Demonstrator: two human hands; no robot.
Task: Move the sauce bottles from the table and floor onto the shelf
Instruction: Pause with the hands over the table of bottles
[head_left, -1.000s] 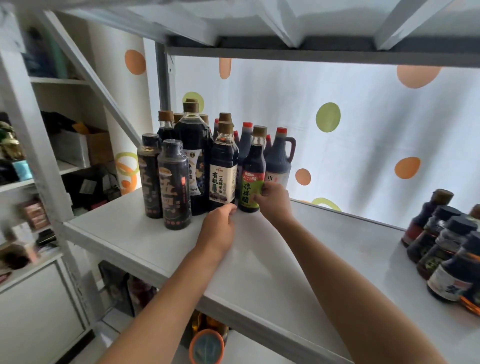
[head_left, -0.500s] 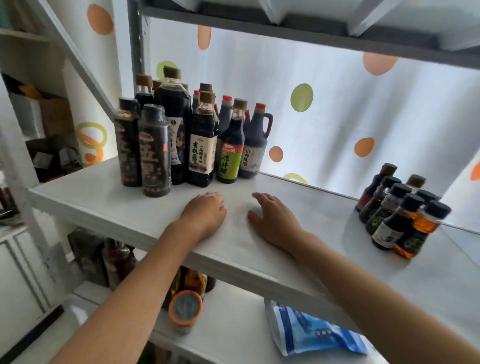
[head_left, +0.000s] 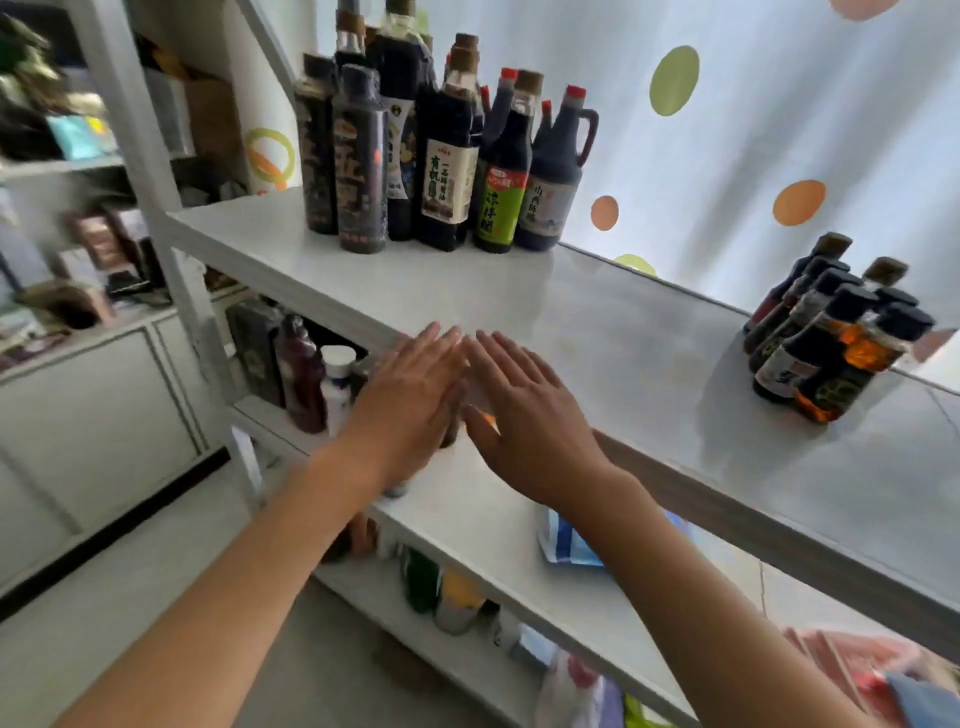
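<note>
Several tall dark sauce bottles (head_left: 441, 156) stand grouped at the left end of the white shelf (head_left: 597, 338); the nearest right ones carry a green label and a red cap. A cluster of small dark bottles (head_left: 831, 332) stands at the shelf's right. My left hand (head_left: 410, 405) and my right hand (head_left: 524, 415) hover side by side in front of the shelf's front edge, fingers spread and flat, holding nothing. Both hands are well clear of the bottles.
Lower shelves hold more bottles and jars (head_left: 301, 374), a blue-and-white bag (head_left: 566, 535) and green and yellow containers (head_left: 447, 592). A white metal upright (head_left: 150, 176) rises at the left. White cabinets (head_left: 93, 426) with cluttered shelves stand further left.
Both hands have drawn back from the bottles and off the shelf surface, towards me and lower. The fingers went from curled to flat and spread. The view has tilted down.
</note>
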